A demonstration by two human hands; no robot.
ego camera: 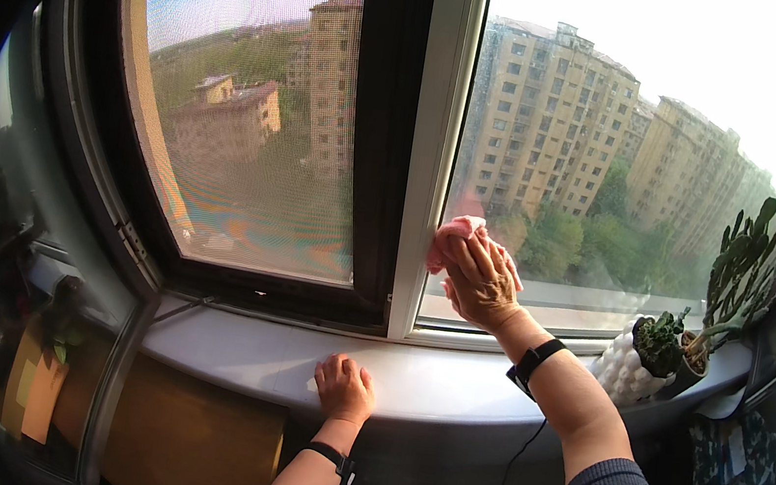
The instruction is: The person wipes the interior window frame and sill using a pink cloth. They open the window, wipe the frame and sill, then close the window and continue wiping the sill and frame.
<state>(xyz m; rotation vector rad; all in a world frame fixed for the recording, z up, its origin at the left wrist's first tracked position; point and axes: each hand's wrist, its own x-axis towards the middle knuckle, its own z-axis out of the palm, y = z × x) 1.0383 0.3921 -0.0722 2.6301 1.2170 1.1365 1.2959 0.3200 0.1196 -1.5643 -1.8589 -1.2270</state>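
My right hand (484,275) presses a pink cloth (462,231) against the lower left part of the right window pane (557,147), beside the white window frame (431,174). The cloth is bunched under the palm and fingers and sticks out above and at both sides. On the white windowsill (427,386) rests my left hand (344,385), its fingers bent over the sill's surface; nothing shows in it, though the underside of the palm is hidden. Both wrists wear a black band.
At the sill's right stand a white knobbly pot (620,361) with a plant and a potted cactus (747,256). An opened sash (115,383) swings inward at the left, beside a screened window (250,111). A wooden cabinet (198,432) sits below; a dark cable (513,461) hangs near my right arm.
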